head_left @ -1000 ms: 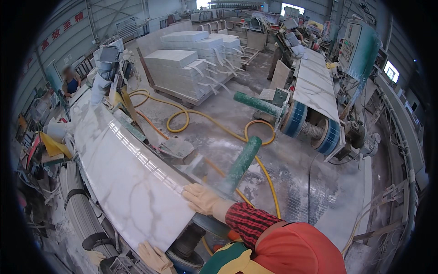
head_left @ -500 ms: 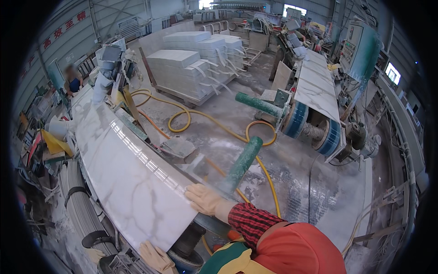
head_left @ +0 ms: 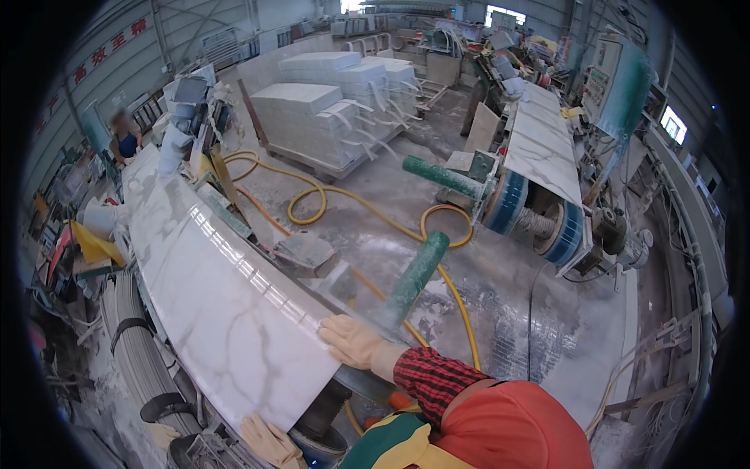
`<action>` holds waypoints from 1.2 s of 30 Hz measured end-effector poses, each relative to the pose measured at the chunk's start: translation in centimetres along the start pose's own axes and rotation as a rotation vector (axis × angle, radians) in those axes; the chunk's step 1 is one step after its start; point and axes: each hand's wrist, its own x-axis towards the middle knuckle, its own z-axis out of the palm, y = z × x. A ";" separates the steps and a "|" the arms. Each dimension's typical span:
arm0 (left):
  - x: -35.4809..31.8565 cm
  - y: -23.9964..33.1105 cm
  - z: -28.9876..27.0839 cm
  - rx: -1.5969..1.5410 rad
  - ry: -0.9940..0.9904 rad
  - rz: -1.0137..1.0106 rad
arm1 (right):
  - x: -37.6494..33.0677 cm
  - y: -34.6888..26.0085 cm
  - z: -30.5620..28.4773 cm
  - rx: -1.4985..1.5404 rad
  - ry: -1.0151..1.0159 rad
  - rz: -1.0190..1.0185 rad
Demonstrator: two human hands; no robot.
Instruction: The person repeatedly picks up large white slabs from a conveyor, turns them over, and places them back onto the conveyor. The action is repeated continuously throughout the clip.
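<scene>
The white, grey-veined slab (head_left: 242,328) lies lengthwise along the machine on the left, and its near end covers part of a dark roller (head_left: 322,414), which probably helps to carry it. Both gloved hands are at this end. The right hand (head_left: 355,341) rests with its grip flat and fingers extended upon the right edge; the left hand (head_left: 272,443) touches the opposite edge, but whether its grip closes underneath, one cannot tell. Placed so, on two sides, they seem to keep the end steady. Beside it, dark bands hold the grey strips (head_left: 137,344) together, presumably to prevent scattering.
</scene>
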 end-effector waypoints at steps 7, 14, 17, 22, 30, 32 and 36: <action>0.2 0.2 -1.2 -0.112 -0.044 -0.067 | 1.8 -0.1 0.5 -0.015 -0.239 0.173; 5.9 -1.8 -2.4 -0.180 -0.253 -0.006 | 3.5 1.6 1.4 -0.134 -0.178 0.022; 6.9 -1.8 -1.0 -0.062 -0.233 -0.064 | 6.9 2.6 2.6 -0.133 -0.169 0.000; 8.3 -0.7 -2.1 -0.122 -0.347 -0.152 | 13.0 5.5 4.9 -0.171 -0.170 -0.020; 7.6 -0.5 -2.5 -0.117 -0.333 -0.148 | 24.4 9.6 10.6 -0.189 -0.087 0.008; 7.5 -0.5 -2.7 -0.132 -0.339 -0.140 | 26.4 10.2 11.4 -0.174 -0.079 0.021; 7.9 -0.6 -3.4 -0.143 -0.334 -0.116 | 29.2 10.7 11.5 -0.136 -0.124 0.028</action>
